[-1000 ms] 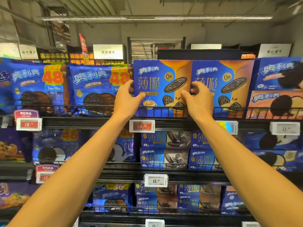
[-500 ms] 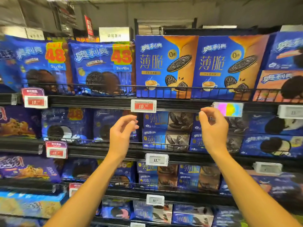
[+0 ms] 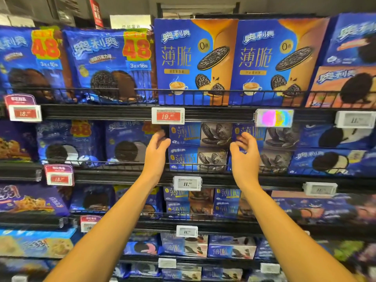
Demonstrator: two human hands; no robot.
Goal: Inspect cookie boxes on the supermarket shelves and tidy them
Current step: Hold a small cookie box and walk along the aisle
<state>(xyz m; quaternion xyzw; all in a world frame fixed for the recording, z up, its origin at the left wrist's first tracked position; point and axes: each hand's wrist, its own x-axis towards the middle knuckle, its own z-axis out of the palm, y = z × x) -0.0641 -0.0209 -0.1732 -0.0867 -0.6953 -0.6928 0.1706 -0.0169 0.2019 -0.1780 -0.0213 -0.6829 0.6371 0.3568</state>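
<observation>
Two stacked blue-and-grey thin-cookie boxes [image 3: 200,147] sit directly below the red 19.80 price tag [image 3: 168,116], behind the wire shelf rail [image 3: 122,164]. We judge them light, stiff cardboard, contents fragile; take them by the short side edges. Our left hand [image 3: 156,153] and right hand [image 3: 245,157] flank the stack, fingers loose, holding nothing.

2 hands [image 3: 156,151], 2 large boxes [image 3: 195,62], 2 "48" bags [image 3: 109,64] on the top shelf.

Bright, even store light; glare washes one price tag [image 3: 274,118] rainbow-white, lower shelves blur, edges bow.
</observation>
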